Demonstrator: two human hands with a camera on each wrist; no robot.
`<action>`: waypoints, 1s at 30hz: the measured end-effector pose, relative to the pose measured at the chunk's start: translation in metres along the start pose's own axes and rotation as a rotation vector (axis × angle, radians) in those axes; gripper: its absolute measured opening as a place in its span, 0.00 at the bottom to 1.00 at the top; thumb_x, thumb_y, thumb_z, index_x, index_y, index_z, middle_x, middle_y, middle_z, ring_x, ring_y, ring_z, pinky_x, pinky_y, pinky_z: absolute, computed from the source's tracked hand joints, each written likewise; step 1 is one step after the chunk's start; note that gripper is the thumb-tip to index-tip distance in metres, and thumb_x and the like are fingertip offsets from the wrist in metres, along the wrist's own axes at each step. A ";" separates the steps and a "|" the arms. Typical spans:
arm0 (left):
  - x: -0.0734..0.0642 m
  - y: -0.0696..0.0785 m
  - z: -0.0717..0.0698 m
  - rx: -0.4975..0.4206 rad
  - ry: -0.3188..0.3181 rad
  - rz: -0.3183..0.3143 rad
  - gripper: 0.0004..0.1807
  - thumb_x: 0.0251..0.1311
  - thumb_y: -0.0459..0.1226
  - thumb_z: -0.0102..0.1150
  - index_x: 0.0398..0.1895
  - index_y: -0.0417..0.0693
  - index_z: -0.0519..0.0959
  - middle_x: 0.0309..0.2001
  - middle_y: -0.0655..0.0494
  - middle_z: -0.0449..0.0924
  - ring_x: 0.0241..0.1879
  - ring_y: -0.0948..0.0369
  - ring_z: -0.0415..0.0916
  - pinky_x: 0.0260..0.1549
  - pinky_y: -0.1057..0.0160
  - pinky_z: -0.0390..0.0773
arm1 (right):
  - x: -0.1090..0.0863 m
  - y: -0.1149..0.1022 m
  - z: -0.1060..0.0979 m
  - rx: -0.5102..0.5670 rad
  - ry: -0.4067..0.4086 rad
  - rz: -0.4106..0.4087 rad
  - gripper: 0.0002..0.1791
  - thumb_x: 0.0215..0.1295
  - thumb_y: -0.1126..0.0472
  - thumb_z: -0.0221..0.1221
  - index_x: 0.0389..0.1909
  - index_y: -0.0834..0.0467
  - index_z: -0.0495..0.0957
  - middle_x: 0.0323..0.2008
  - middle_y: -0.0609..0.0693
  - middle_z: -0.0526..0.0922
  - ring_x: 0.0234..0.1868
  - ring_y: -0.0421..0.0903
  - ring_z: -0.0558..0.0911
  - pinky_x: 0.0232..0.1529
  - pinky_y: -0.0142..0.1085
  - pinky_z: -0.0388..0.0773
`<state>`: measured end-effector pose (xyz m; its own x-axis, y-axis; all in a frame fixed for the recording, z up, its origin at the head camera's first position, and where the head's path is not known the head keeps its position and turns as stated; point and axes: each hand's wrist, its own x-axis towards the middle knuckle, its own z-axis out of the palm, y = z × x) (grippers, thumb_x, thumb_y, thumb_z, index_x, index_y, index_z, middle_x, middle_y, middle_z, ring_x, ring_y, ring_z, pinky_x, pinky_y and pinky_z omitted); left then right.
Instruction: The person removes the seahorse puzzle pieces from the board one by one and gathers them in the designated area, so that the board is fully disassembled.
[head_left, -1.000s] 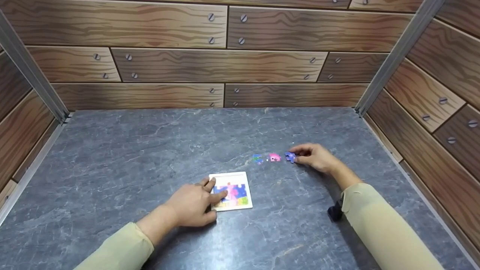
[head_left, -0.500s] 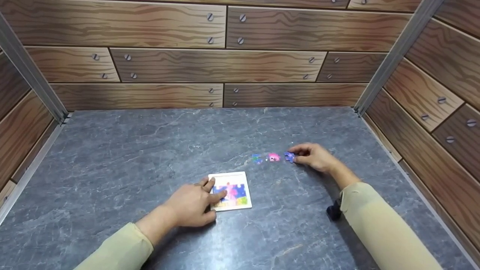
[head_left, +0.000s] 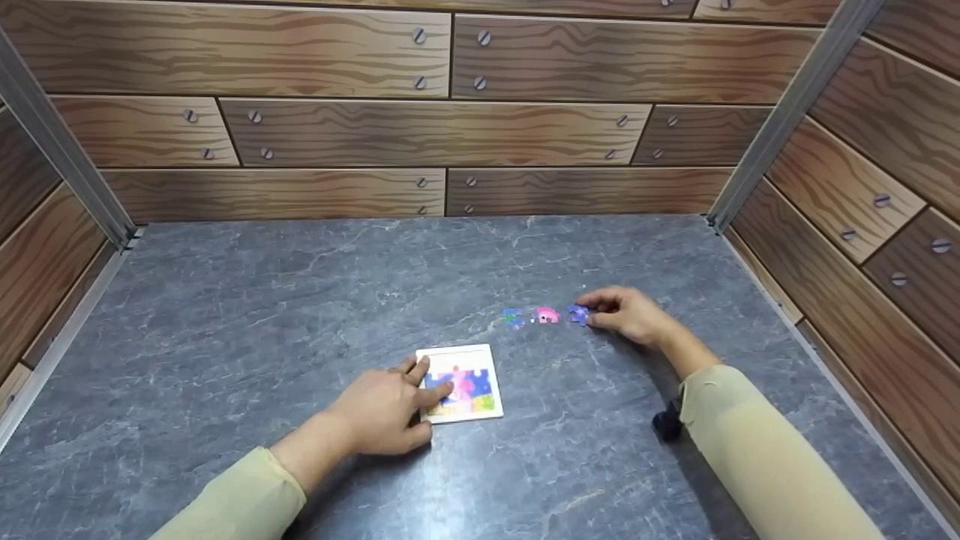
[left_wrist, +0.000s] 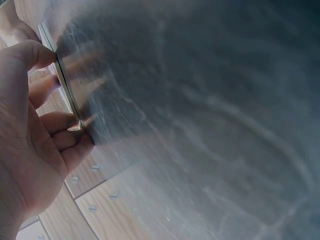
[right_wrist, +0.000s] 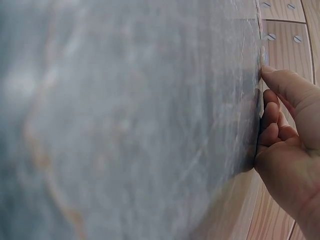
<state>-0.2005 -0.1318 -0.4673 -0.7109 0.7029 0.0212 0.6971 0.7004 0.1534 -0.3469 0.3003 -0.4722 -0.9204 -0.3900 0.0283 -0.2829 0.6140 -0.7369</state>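
Observation:
In the head view my left hand [head_left: 386, 412] rests on the left side of a white-framed jigsaw puzzle [head_left: 471, 390]. Its index finger lies over the picture, with the thumb at the lower left corner. The left wrist view shows the puzzle board [left_wrist: 66, 85] edge-on along the fingertips. To the right, my right hand [head_left: 634, 315] pinches a blue-purple puzzle piece [head_left: 579, 313] between thumb and index finger, low at the tabletop. Just left of that piece lie a pink piece [head_left: 547, 315] and a blue-green piece [head_left: 514, 317]. The upper part of the frame shows bare white.
The grey marbled tabletop [head_left: 300, 300] carries everything. Wood-patterned panels [head_left: 442, 131] close off the back and both sides, with metal posts [head_left: 795, 90] at the corners. A small black device [head_left: 666, 424] sits under the right sleeve cuff.

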 end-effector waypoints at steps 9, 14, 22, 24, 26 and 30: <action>0.001 0.000 0.001 0.005 -0.008 0.001 0.33 0.66 0.49 0.56 0.75 0.55 0.77 0.70 0.28 0.72 0.69 0.36 0.73 0.46 0.40 0.85 | 0.000 0.002 0.000 -0.001 -0.007 -0.002 0.21 0.68 0.67 0.68 0.61 0.67 0.84 0.49 0.62 0.85 0.46 0.47 0.77 0.47 0.31 0.73; 0.001 -0.001 0.001 0.000 -0.016 -0.001 0.33 0.66 0.50 0.56 0.75 0.56 0.77 0.70 0.28 0.71 0.69 0.35 0.73 0.45 0.40 0.85 | 0.000 -0.001 0.001 -0.015 -0.006 0.012 0.21 0.68 0.68 0.67 0.61 0.68 0.83 0.50 0.64 0.84 0.47 0.48 0.77 0.48 0.32 0.72; 0.001 0.000 0.000 -0.017 -0.025 -0.013 0.33 0.66 0.49 0.55 0.75 0.56 0.77 0.71 0.28 0.70 0.69 0.36 0.72 0.45 0.40 0.85 | 0.002 -0.001 0.002 -0.036 -0.004 0.017 0.21 0.68 0.72 0.65 0.61 0.71 0.81 0.50 0.67 0.83 0.47 0.51 0.76 0.48 0.33 0.71; 0.001 0.000 0.000 -0.020 -0.025 -0.016 0.33 0.66 0.49 0.54 0.75 0.56 0.77 0.71 0.28 0.70 0.69 0.36 0.73 0.44 0.40 0.85 | 0.001 -0.001 0.001 -0.033 -0.007 0.013 0.21 0.68 0.70 0.66 0.62 0.69 0.82 0.50 0.65 0.84 0.46 0.49 0.76 0.48 0.32 0.71; 0.001 0.000 0.000 -0.021 -0.027 -0.018 0.33 0.66 0.49 0.54 0.75 0.56 0.77 0.71 0.28 0.70 0.69 0.36 0.73 0.42 0.40 0.86 | 0.001 -0.001 0.000 -0.030 -0.012 0.009 0.22 0.68 0.68 0.67 0.62 0.68 0.82 0.50 0.63 0.84 0.47 0.48 0.76 0.48 0.32 0.71; 0.001 0.001 0.000 -0.022 -0.031 -0.021 0.33 0.67 0.49 0.54 0.75 0.56 0.77 0.71 0.28 0.70 0.69 0.36 0.72 0.42 0.40 0.86 | 0.000 -0.001 -0.001 -0.027 -0.020 0.006 0.22 0.68 0.66 0.68 0.62 0.66 0.83 0.51 0.61 0.84 0.47 0.48 0.76 0.49 0.34 0.72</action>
<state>-0.2005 -0.1309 -0.4672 -0.7216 0.6922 -0.0130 0.6799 0.7120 0.1753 -0.3471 0.3003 -0.4714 -0.9165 -0.4000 0.0099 -0.2848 0.6347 -0.7184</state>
